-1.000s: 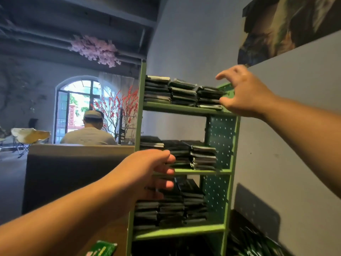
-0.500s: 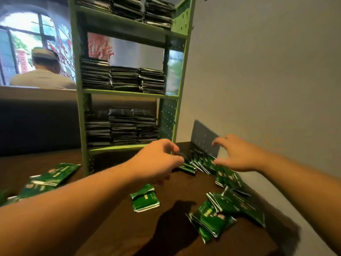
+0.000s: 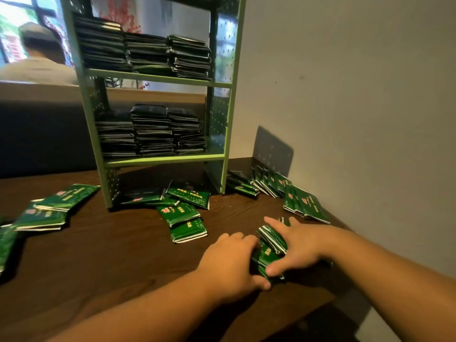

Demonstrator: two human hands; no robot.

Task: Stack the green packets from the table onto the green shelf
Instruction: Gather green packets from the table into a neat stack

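Note:
A green shelf unit (image 3: 167, 157) stands on the dark wooden table (image 3: 111, 255), with dark stacks of packets (image 3: 153, 130) on its two visible boards. Loose green packets (image 3: 183, 218) lie in front of it. Near the table's right edge is a small pile of green packets (image 3: 270, 251), and both hands close on it. My left hand (image 3: 232, 264) curls round its left side, thumb under the near end. My right hand (image 3: 302, 245) clasps it from the right, the packets' edges showing between index finger and thumb.
More green packets lie at the table's left (image 3: 54, 206), and a row leans along the grey wall (image 3: 304, 206) at the right. A few sit under the shelf's lowest board (image 3: 145, 197). Behind a partition a person (image 3: 37, 58) sits facing away.
My view dropped from the shelf's top to the table. Both hands came down from the shelf and closed round a pile of packets near the right edge.

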